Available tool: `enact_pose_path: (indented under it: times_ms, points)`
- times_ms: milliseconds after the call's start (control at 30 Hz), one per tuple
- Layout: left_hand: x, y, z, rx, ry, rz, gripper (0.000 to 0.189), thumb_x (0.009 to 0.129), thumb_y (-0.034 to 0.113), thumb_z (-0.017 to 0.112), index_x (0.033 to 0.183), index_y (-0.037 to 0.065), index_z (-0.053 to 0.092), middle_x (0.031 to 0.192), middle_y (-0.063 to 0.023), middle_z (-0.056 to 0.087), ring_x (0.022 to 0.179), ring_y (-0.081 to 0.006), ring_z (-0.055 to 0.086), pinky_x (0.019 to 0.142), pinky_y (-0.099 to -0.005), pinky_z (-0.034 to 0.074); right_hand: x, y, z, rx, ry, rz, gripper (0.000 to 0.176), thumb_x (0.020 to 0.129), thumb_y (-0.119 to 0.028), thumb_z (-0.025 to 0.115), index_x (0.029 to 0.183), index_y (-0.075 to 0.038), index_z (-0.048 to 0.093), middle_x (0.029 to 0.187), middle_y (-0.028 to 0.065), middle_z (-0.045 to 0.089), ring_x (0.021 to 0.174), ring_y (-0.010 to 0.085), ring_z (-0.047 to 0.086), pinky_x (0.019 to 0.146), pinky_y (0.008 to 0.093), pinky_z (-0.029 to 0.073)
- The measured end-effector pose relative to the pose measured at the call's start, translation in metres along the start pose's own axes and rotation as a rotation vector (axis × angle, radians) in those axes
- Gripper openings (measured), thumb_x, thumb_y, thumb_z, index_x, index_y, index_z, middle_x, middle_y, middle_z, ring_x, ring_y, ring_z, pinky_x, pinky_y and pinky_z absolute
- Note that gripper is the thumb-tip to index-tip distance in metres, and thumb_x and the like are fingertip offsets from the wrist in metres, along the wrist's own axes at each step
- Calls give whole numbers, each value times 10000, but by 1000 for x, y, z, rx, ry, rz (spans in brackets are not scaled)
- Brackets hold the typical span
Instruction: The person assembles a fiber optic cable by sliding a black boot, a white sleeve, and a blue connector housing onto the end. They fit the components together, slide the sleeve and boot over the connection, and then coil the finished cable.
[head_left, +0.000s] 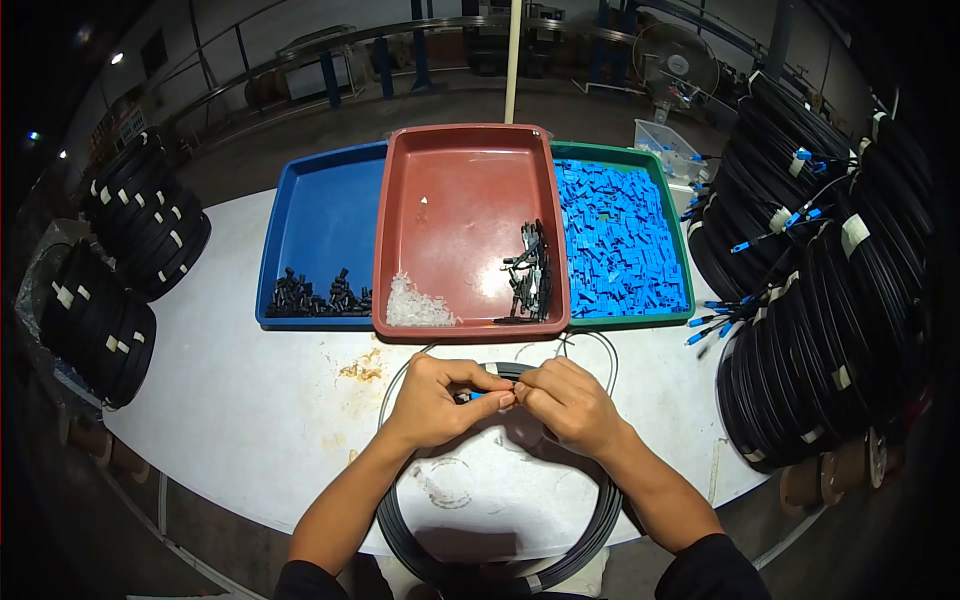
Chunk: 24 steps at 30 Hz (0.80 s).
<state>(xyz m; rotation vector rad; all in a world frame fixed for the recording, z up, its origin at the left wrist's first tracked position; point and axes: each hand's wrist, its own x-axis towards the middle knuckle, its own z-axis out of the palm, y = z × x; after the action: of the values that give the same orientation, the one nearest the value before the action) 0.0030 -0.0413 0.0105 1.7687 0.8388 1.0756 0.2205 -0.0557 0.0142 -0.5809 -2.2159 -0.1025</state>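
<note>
The round white bench (230, 400) lies under my fingers and spreads out on every side of them. Far to the right of my fingers stand tall stacks of coiled black cable (830, 330), some ends tipped in blue. 2 more such stacks (130, 250) sit far to the left. Directly beneath my fingers and around my wrists lies a single loose coil of black cable (600, 515), flat on the bench. Beyond my fingers 3 plastic trays sit touching side by side: a red tray (460, 200) straight ahead, a blue tray (325, 215) ahead to the left and a green tray (612, 152) ahead to the right. The green one is heaped with small blue plastic housings (620, 240). The blue one holds a row of small black parts (315, 298) at its near edge. The red one holds a pile of clear plastic bits (415, 305) and a cluster of black clips (530, 275). My left hand (435, 395) and right hand (570, 400) meet fingertip to fingertip. Both sets of fingers are closed narrow, pinching a small blue connector (478, 396) just above the loose coil.
</note>
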Motion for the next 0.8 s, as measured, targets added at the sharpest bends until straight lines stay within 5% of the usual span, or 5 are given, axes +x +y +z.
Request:
enact_pose_path:
  times_ms: [233,567,667,733,800]
  points:
    - [5,-1,-3,801,-108,881,252,694,4,837,940,6,782,965,-123,787,640,-201,710,593,-291,581,-6,0,3,537,-270,782,230,711,107,694,896,23,585,834,139,663,717,320,655,627,381,531]
    - [-2,10,5,-141,2,-159,123,806,36,815,925,6,800,819,-114,775,653,-159,734,603,-250,564,-4,2,2,0,-4,12,281,624,63,708,877,6,599,900,121,660,748,292,645,660,405,527]
    - [4,6,1,490,-53,609,119,779,17,809,889,-1,766,866,-109,771,573,-180,664,533,-312,539,-10,4,5,143,-61,172,203,698,28,702,831,-13,555,898,159,638,770,293,613,688,372,502]
    - [4,4,-1,640,-78,728,136,746,4,814,873,-3,767,895,-116,775,613,-202,691,551,-311,556,-12,2,8,529,-211,720,207,699,56,687,835,-18,551,900,157,645,779,316,619,683,380,506]
    - [5,0,-3,740,-84,813,145,716,-15,815,852,-14,764,898,-135,780,643,-228,725,569,-305,575,-15,4,12,494,-157,628,242,682,97,688,863,-7,565,909,147,667,778,317,649,682,380,527]
